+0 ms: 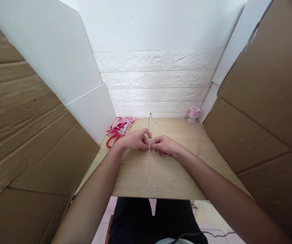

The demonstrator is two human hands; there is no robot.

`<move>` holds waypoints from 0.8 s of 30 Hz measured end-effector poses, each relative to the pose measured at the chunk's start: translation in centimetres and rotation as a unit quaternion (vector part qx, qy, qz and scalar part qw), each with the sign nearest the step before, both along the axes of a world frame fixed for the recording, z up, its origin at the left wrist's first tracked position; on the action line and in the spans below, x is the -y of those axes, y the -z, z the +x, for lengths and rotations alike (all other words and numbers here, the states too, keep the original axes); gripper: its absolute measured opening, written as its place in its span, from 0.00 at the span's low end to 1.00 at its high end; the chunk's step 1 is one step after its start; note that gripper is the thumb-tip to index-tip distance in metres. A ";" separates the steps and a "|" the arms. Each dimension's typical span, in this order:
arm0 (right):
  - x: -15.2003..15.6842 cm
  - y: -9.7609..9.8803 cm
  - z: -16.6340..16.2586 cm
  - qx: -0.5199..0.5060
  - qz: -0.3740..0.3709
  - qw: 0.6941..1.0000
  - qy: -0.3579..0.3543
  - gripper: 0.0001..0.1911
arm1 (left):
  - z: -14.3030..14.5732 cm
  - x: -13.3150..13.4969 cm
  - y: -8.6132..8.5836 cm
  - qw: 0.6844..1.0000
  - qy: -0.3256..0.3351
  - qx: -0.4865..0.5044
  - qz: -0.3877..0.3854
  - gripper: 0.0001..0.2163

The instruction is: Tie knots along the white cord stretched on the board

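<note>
A thin pale cord [149,169] runs taut down the middle of the wooden table [186,176], from a small pin at the far edge to the near edge. My left hand [135,139] and my right hand [164,145] meet over it at mid-table. Both pinch the cord with thumb and fingertips, fingers curled and nearly touching each other.
Red-handled scissors [115,136] lie on a heap of red and pink cords [124,123] at the far left. A pink spool [194,114] stands at the far right by the white brick wall. Cardboard panels [263,101] wall in both sides.
</note>
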State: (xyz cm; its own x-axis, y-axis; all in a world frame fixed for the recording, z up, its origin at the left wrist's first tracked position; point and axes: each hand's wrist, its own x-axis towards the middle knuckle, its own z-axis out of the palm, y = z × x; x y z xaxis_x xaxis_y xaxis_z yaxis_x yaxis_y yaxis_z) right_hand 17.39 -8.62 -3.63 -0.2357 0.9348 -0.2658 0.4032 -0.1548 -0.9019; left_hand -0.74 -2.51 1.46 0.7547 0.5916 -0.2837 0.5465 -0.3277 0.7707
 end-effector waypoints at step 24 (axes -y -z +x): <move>-0.2 0.3 -0.1 -0.001 0.005 1.000 0.005 0.10 | 0.1 0.0 0.3 0.997 0.018 -0.015 0.069 0.20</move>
State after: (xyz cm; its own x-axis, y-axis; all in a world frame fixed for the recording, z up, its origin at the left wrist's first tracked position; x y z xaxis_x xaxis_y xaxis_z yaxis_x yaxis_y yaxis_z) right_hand 17.32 -8.41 -3.88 -0.2267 0.9399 -0.2555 0.4003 -0.1493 -0.9042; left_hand -0.64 -2.53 1.18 0.7685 0.5994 -0.2238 0.5547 -0.4499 0.6999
